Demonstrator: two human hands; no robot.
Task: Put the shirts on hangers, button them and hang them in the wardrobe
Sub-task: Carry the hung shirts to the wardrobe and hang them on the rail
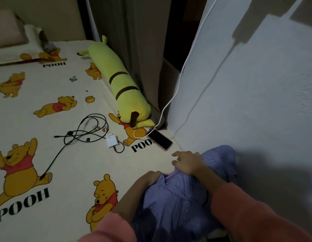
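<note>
Head view says early days: left hand (150, 179) clenches the striped shirt (178, 198) on the bed (73, 163), right hand (188, 162) loose-fingered on it (purple hanger (173, 174) peeking), buttoning and hanging still to do.

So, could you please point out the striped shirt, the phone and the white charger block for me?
striped shirt (176, 203): head view, on the front fabric below the collar.
phone (159, 139): head view, middle of the dark screen.
white charger block (111, 139): head view, on its top face.
</note>
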